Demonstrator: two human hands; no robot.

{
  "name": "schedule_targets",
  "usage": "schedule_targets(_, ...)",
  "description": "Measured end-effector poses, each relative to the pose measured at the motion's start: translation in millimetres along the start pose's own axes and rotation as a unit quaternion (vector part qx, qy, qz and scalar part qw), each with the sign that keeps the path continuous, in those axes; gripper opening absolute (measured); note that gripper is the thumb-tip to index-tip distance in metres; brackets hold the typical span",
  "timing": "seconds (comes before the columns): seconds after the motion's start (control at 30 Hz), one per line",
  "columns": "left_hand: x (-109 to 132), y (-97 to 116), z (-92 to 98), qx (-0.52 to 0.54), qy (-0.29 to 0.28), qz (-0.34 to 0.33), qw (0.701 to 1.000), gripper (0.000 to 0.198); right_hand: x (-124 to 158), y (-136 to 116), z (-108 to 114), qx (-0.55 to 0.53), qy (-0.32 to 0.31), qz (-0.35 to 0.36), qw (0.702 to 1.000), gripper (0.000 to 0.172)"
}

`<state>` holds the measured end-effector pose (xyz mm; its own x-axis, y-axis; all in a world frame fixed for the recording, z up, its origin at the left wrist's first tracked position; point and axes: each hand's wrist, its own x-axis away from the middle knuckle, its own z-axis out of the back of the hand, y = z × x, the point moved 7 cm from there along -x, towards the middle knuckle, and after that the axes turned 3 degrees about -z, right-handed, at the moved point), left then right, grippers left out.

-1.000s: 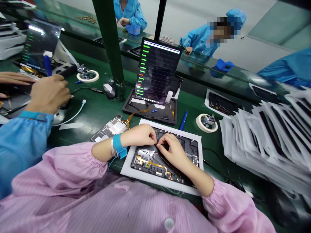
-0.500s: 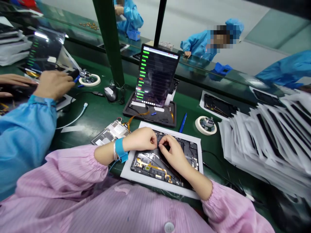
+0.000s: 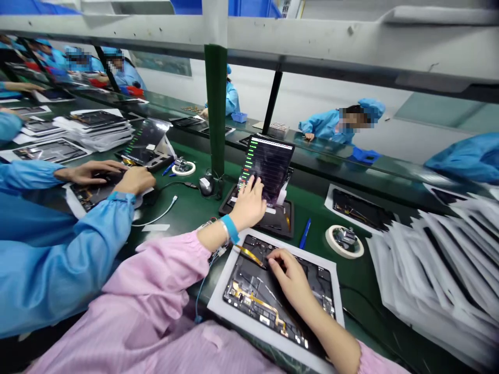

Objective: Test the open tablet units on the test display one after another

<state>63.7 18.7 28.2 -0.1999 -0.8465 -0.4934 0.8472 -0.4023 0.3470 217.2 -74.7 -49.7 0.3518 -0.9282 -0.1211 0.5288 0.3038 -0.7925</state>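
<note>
My left hand (image 3: pixel 250 205) reaches to the upright display panel (image 3: pixel 275 163), fingers stretched out over its lower left part. The dark panel shows rows of green and a few red marks, and leans above a black tray (image 3: pixel 289 231). My right hand (image 3: pixel 291 278) rests over an opened tablet housing (image 3: pixel 249 280), thumb and fingers curled together near the end of an orange ribbon cable (image 3: pixel 248 253). Whatever is between those fingertips is too small to make out. The housing lies on a white sheet (image 3: pixel 219 298), its boards and gold flex strips exposed.
A blue pen (image 3: pixel 305 234) and a tape roll (image 3: pixel 333 249) lie behind the housing. Wrapped panels (image 3: pixel 421 275) are stacked at right. A mouse (image 3: pixel 206 184) and white cable (image 3: pixel 166 212) sit left. A co-worker's hands (image 3: pixel 134 182) work at far left. A green post (image 3: pixel 215 109) stands behind.
My left hand has left the housing and moved up and forward to the display panel. My right hand stays over the housing. The view has tilted up, showing a shelf overhead.
</note>
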Motion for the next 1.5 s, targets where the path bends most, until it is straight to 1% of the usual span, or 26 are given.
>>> schedule_targets(0.07, -15, -6, -9.2, -0.058, 0.018, 0.005, 0.998, 0.051, 0, -1, 0, 0.003, 0.001, 0.009, 1.000, 0.017)
schedule_targets(0.13, -20, -5, -17.9, -0.080, -0.003, 0.011, 0.997, 0.054, 1, 0, -2, 0.000, 0.002, 0.012, 1.000, 0.017)
schedule_targets(0.2, -16, 7, -17.0, -0.086, -0.018, 0.038, 0.995, 0.053, 0, 2, -5, -0.018, 0.003, 0.007, 1.000, 0.017)
schedule_targets(0.23, -11, 18, -14.8, -0.082, -0.027, 0.048, 0.995, 0.051, 0, 2, -4, -0.037, 0.018, -0.002, 0.999, 0.018)
schedule_targets(0.27, -4, 31, -13.3, -0.072, -0.041, 0.052, 0.995, 0.048, 0, 1, 3, -0.061, 0.051, -0.013, 0.997, 0.019)
schedule_targets(0.3, 4, 47, -13.7, -0.054, -0.064, 0.047, 0.995, 0.044, 2, -2, 15, -0.087, 0.105, -0.019, 0.990, 0.020)
schedule_targets(0.33, 12, 64, -16.2, -0.032, -0.092, 0.034, 0.995, 0.038, 6, -9, 34, -0.109, 0.176, -0.017, 0.978, 0.021)
schedule_targets(0.4, 27, 94, -24.7, 0.007, -0.137, -0.004, 0.990, 0.027, 21, -29, 80, -0.112, 0.315, 0.020, 0.942, 0.021)
schedule_targets(0.43, 34, 105, -30.5, 0.019, -0.152, -0.026, 0.988, 0.024, 28, -43, 102, -0.081, 0.348, 0.049, 0.933, 0.020)
schedule_targets(0.47, 40, 112, -37.1, 0.024, -0.160, -0.047, 0.986, 0.022, 32, -55, 119, -0.028, 0.339, 0.073, 0.938, 0.019)
schedule_targets(0.5, 44, 117, -44.6, 0.025, -0.165, -0.069, 0.984, 0.021, 34, -63, 129, 0.046, 0.283, 0.078, 0.955, 0.016)
schedule_targets(0.53, 48, 119, -52.7, 0.023, -0.171, -0.088, 0.981, 0.020, 36, -62, 135, 0.123, 0.211, 0.061, 0.968, 0.012)
schedule_targets(0.57, 51, 120, -60.9, 0.020, -0.177, -0.105, 0.978, 0.019, 41, -54, 137, 0.197, 0.131, 0.030, 0.971, 0.009)
schedule_targets(0.6, 54, 119, -68.6, 0.015, -0.182, -0.119, 0.976, 0.018, 49, -39, 137, 0.259, 0.061, -0.009, 0.964, 0.006)
schedule_targets(0.63, 55, 118, -75.3, 0.009, -0.187, -0.130, 0.974, 0.017, 60, -22, 137, 0.303, 0.012, -0.047, 0.952, 0.007)
schedule_targets(0.7, 57, 116, -85.5, -0.004, -0.200, -0.146, 0.969, 0.017, 83, 13, 135, 0.339, -0.036, -0.112, 0.934, 0.015)
schedule_targets(0.73, 58, 116, -89.0, -0.011, -0.207, -0.152, 0.966, 0.018, 94, 28, 132, 0.330, -0.045, -0.139, 0.933, 0.017)
schedule_targets(0.77, 58, 116, -91.6, -0.018, -0.213, -0.157, 0.964, 0.018, 103, 41, 130, 0.307, -0.046, -0.165, 0.936, 0.016)
schedule_targets(0.83, 60, 117, -94.5, -0.029, -0.223, -0.171, 0.959, 0.020, 117, 57, 128, 0.237, -0.020, -0.203, 0.950, 0.002)
schedule_targets(0.93, 62, 119, -95.6, -0.027, -0.234, -0.190, 0.953, 0.024, 130, 62, 125, 0.121, 0.030, -0.211, 0.970, 0.022)
schedule_targets(1.0, 63, 121, -95.9, 0.001, -0.244, -0.205, 0.948, 0.026, 135, 58, 120, 0.078, 0.037, -0.184, 0.979, 0.026)
schedule_targets(1.1, 64, 123, -96.0, 0.048, -0.250, -0.218, 0.942, 0.030, 141, 49, 117, 0.119, 0.067, -0.119, 0.983, 0.025)
schedule_targets(1.17, 63, 121, -97.0, 0.063, -0.250, -0.210, 0.943, 0.031, 146, 45, 117, 0.184, 0.084, -0.087, 0.975, 0.024)
schedule_targets(1.23, 63, 119, -98.8, 0.074, -0.252, -0.201, 0.944, 0.031, 150, 44, 114, 0.229, 0.078, -0.068, 0.968, 0.023)
schedule_targets(1.33, 64, 117, -100.3, 0.088, -0.254, -0.192, 0.944, 0.030, 153, 44, 109, 0.239, 0.065, -0.054, 0.967, 0.021)
schedule_targets(1.5, 64, 116, -99.8, 0.108, -0.255, -0.181, 0.944, 0.030, 155, 45, 110, 0.232, 0.092, -0.061, 0.967, 0.022)
